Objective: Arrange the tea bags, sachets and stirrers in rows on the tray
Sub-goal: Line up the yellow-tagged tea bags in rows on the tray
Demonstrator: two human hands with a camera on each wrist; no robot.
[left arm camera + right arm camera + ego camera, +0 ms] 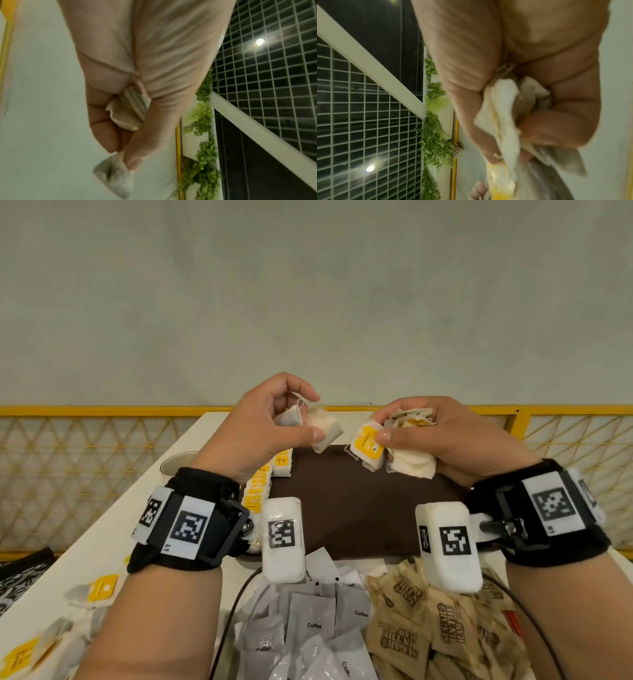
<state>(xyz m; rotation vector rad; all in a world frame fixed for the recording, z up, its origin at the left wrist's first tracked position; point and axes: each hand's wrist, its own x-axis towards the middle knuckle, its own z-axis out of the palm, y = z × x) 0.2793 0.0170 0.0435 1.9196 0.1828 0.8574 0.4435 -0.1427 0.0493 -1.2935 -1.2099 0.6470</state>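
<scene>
Both hands are raised above the dark brown tray [346, 508]. My left hand [274, 422] pinches a pale tea bag [323, 429] between thumb and fingers; the left wrist view shows the tea bag [126, 112] tucked in the curled fingers. My right hand [428, 433] grips a bunch of tea bags [407, 453], one with a yellow label [366, 443] facing me; the bunch [503, 121] fills the palm in the right wrist view. A row of yellow-labelled tea bags [263, 481] lies along the tray's left edge.
Grey coffee sachets [311, 625] and brown sugar sachets [428, 628] are heaped on the white table [113, 529] in front of the tray. More tea bags [92, 590] lie at the near left. A yellow railing [102, 410] runs behind the table.
</scene>
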